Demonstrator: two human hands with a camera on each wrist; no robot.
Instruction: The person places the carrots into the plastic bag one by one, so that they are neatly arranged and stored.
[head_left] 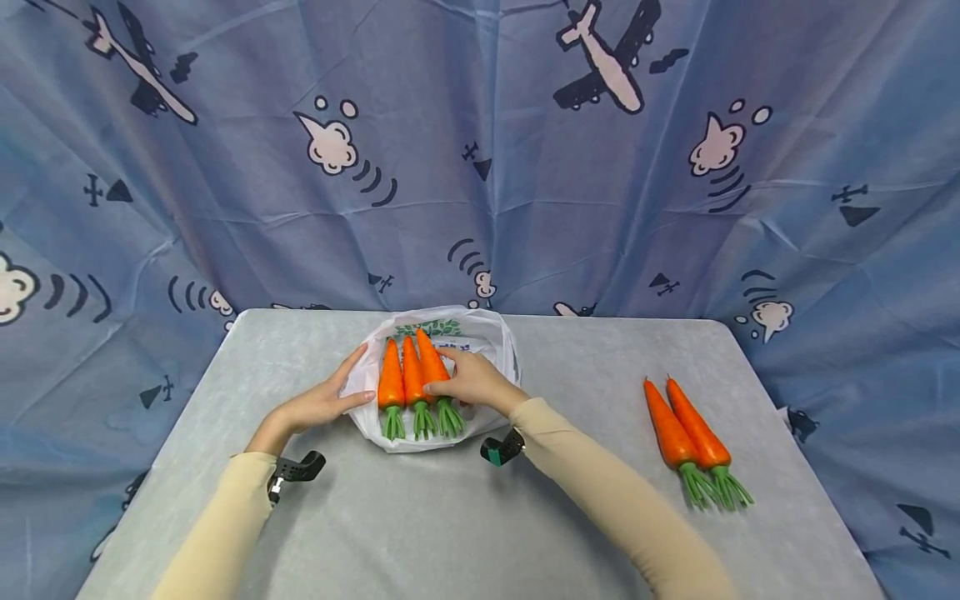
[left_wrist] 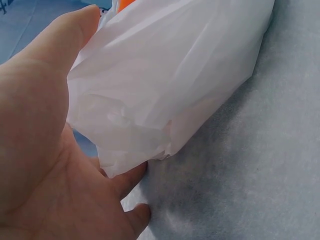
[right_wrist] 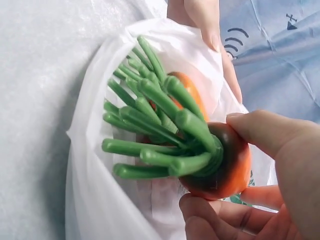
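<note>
A white plastic bag [head_left: 495,342] with green print lies spread on the table, its mouth toward me. Three orange carrots [head_left: 390,377] with green stem tops lie side by side in it. My right hand [head_left: 480,382] grips the rightmost carrot [head_left: 431,358], thumb on one side and fingers on the other. In the right wrist view, the held carrot [right_wrist: 235,162] shows its thick stem end, close beside the other stems. My left hand [head_left: 318,404] rests against the bag's left side with fingers spread. Its thumb [left_wrist: 82,25] touches the bag's edge in the left wrist view.
Two more carrots [head_left: 670,429] lie together on the right of the grey table [head_left: 570,367], stems toward me. A blue curtain [head_left: 420,150] printed with planes hangs behind the table's far edge. Dark straps [head_left: 300,468] are on both wrists.
</note>
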